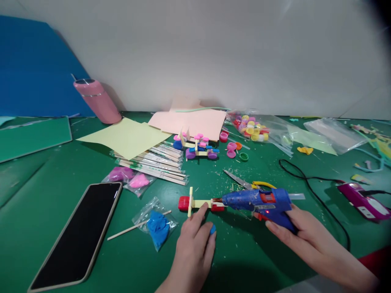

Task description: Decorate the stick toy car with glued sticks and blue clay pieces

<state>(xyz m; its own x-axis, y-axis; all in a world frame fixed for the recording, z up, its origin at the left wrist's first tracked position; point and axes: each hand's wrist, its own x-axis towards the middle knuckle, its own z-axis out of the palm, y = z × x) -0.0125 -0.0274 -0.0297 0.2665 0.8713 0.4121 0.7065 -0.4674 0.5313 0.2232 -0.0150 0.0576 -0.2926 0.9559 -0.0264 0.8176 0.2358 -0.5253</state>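
A small toy car (200, 203) made of pale craft sticks, with red bottle caps for wheels, lies on the green table. My left hand (195, 240) steadies it, index finger pressed on the stick body and the other fingers curled in. A small blue piece (213, 230) shows at those curled fingers; whether it is held or stuck on is unclear. In my right hand (301, 232) is a blue hot glue gun (256, 201), a clear glue stick jutting from its back and a red light lit. Its nozzle meets the right end of the car, by a white piece.
Yellow-handled scissors (240, 179) lie behind the glue gun. Finished-looking toy cars (201, 148), loose caps (232, 150) and wrapped sticks (152, 162) are farther back. A phone (79, 232) and bagged blue clay (159, 228) lie left; a cable (314, 191) and purple power strip (363, 201) right.
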